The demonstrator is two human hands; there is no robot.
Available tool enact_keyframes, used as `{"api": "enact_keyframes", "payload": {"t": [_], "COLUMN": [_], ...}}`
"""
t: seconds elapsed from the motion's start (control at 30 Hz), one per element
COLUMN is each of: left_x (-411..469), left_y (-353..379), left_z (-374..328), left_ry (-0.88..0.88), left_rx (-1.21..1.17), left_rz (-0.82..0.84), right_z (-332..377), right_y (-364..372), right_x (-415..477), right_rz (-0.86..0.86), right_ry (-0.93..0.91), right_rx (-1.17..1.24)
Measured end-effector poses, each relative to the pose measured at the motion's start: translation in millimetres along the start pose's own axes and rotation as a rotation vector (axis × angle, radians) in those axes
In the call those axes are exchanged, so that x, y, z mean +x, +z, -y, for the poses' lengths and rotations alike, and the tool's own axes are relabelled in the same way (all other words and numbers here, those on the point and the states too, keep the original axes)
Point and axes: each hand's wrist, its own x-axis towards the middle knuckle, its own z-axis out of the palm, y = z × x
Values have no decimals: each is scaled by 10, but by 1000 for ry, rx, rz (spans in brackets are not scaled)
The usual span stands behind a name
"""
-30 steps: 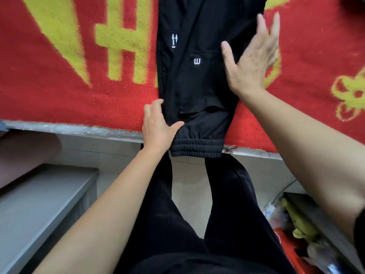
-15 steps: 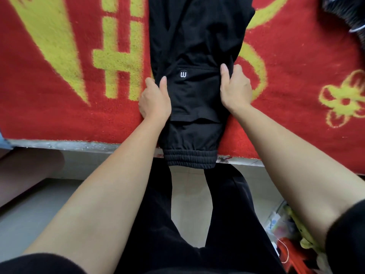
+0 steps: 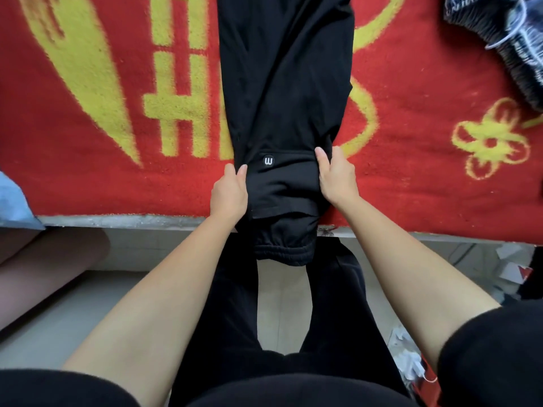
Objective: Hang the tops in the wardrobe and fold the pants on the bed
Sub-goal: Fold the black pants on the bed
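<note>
Black pants (image 3: 285, 83) lie lengthwise on the bed's red blanket (image 3: 102, 177), their ribbed cuffs hanging over the near edge. A small round white logo sits on a pocket near the cuffs. My left hand (image 3: 229, 193) grips the left edge of the pants just below the logo. My right hand (image 3: 337, 178) grips the right edge at the same height, thumb on top of the fabric. The upper part of the pants runs out of the top of the frame.
A dark striped garment (image 3: 499, 33) lies bunched at the blanket's far right corner. A light blue cloth (image 3: 14, 204) pokes in at the left edge. Below the bed edge are pale floor, my black-clad legs, and clutter (image 3: 411, 356) at the lower right.
My right hand came down from flat on the pants to grip their right edge. My left hand shifted up from the cuff to the left edge. The view moved closer.
</note>
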Motion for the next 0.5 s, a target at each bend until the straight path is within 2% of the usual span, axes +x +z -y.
{"api": "enact_keyframes", "payload": {"t": [0.13, 0.23, 0.37, 0.5], "left_x": [-228, -178, 345, 988], "left_y": [10, -112, -358, -530], "left_z": [53, -111, -551, -1094], "left_ry": [-27, -34, 183, 349], "left_rx": [114, 168, 64, 133], "left_rz": [47, -69, -253, -302], "right_z": [-58, 93, 550, 1176], "right_y": [-125, -266, -443, -635], "right_x": [-151, -113, 277, 874], "right_rz": [100, -22, -257, -350], "right_ry": [80, 19, -105, -219], "right_rx": [-132, -186, -5, 123]}}
